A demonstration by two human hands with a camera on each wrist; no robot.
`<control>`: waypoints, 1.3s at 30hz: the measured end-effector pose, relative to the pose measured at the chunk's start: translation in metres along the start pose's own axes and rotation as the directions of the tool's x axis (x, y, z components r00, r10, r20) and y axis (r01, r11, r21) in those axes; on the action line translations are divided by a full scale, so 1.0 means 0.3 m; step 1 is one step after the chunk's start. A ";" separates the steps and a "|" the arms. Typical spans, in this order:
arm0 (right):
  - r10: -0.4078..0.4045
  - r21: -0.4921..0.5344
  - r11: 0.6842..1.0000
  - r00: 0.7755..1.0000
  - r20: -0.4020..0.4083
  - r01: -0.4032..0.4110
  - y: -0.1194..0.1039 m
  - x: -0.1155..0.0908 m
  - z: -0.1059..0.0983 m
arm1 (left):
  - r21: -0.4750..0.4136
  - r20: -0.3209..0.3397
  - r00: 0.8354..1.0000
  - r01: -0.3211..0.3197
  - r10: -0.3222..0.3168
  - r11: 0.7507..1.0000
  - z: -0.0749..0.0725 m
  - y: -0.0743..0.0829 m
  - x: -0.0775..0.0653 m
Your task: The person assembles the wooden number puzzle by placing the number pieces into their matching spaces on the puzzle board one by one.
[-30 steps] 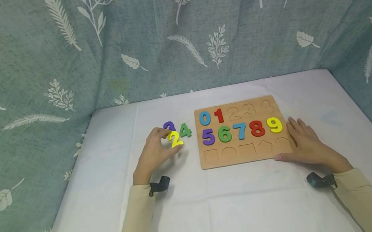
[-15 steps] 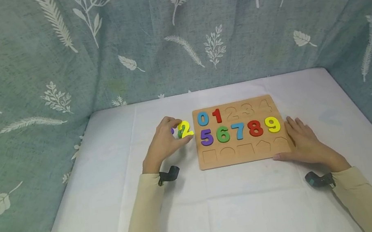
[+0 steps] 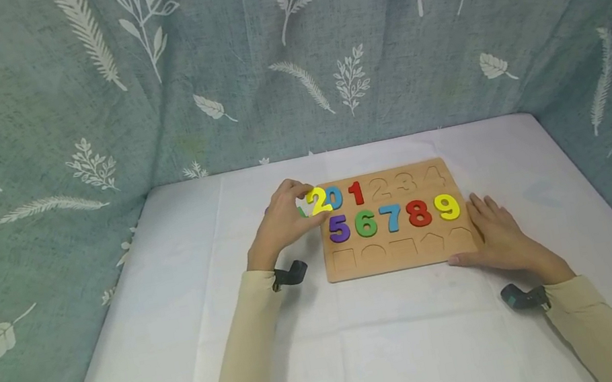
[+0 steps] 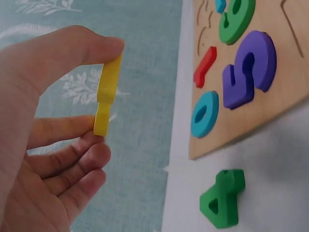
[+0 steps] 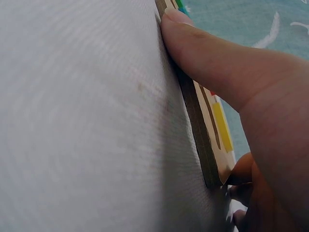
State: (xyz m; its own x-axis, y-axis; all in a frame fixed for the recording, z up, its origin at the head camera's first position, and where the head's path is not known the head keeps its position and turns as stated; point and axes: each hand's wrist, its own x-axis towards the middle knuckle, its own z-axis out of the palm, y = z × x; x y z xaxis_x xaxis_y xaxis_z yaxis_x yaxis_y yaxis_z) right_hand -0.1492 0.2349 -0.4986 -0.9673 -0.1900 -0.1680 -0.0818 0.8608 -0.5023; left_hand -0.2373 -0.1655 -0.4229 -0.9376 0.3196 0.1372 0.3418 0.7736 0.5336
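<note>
My left hand pinches a yellow number 2 between thumb and fingertips, raised over the left edge of the wooden number puzzle board. In the left wrist view the yellow piece is seen edge-on, apart from the board. In the head view it partly covers the blue 0. A red 1 sits beside the 0, followed by the outlines of 2, 3 and 4. My right hand rests at the board's lower right corner, fingers along the side and thumb on the front edge.
A green 4 lies on the white cloth just left of the board; my left hand mostly hides it from the head view. The board's middle row holds 5 to 9, such as the purple 5. Leaf-patterned curtain surrounds the table.
My left hand has carried the yellow 2 rightward and away from me, from near the loose purple 3 and green 4 to the board's left edge. The right hand stays in place.
</note>
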 end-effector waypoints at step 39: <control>0.005 -0.018 1.000 1.000 -0.008 -0.005 -0.003 0.000 0.004 | -0.047 0.151 0.979 -0.133 0.139 0.990 0.144 0.119 0.226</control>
State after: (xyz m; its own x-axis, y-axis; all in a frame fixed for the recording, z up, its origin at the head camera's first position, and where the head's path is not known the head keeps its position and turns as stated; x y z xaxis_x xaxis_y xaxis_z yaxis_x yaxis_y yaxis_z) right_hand -0.1488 0.2335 -0.4992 -0.9695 -0.1819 -0.1641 -0.0810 0.8701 -0.4861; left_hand -0.2859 -0.0925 -0.4306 -0.8604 0.5029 0.0822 0.4602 0.6975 0.5493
